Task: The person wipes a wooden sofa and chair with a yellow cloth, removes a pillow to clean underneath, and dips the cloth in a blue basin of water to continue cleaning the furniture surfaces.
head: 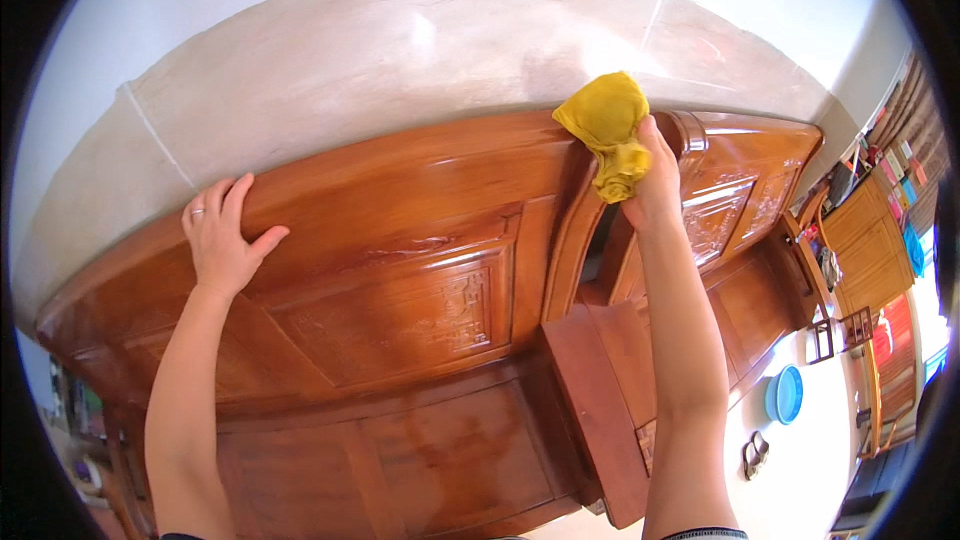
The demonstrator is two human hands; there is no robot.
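Observation:
A carved, varnished wooden bench [405, 157] stands with its tall back against the wall. My left hand [223, 236], fingers spread and a ring on one of them, rests on the top rail of the backrest at the left. Farther right, my right hand [660, 176] grips a bunched yellow cloth [606, 109]. The upper part of the cloth lies over the top edge of the backrest, close to the gap beside the neighbouring wooden seat section [739, 195]. Part of the right hand's fingers is hidden behind the cloth.
Marbled tiles [360, 45] cover the wall behind the bench. A wooden armrest block [600, 405] juts forward between the sections. On the bright floor at right are a blue basin [785, 394] and a pair of sandals [755, 456]. A wooden cabinet [870, 247] stands beyond.

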